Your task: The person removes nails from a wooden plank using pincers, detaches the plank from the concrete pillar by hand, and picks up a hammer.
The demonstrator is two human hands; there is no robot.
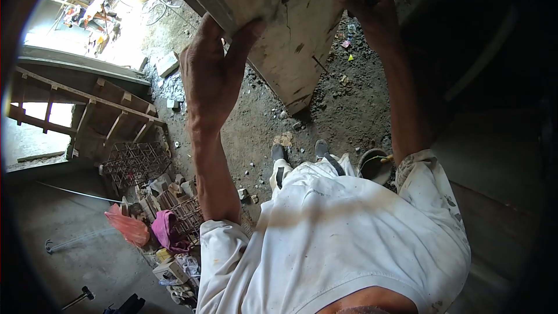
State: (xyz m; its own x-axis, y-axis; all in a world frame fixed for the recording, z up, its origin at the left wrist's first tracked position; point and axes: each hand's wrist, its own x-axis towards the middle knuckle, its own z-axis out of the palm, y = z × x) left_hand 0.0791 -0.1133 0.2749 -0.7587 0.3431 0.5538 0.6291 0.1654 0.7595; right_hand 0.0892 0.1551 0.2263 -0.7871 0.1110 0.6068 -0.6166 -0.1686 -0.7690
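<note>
A worn, pale wooden panel [290, 29] with a crack and dark patches fills the top centre, its lower end narrowing to a point. My left hand [218, 70] grips the panel's left edge, thumb on the near face and fingers around the side. On the right edge, my right hand [372, 14] holds on with the thumb against the wood; its other fingers are partly hidden in shadow. A thin nail or pin [319, 64] sticks out near the panel's lower right edge.
Debris covers the dirt floor [256, 139] around my feet. A bucket [375, 166] stands by my right side. Left lie metal mesh [135, 164], a pink bag [127, 225], purple cloth [166, 231] and a wooden frame [87, 110]. A person [95, 11] is at the far upper left.
</note>
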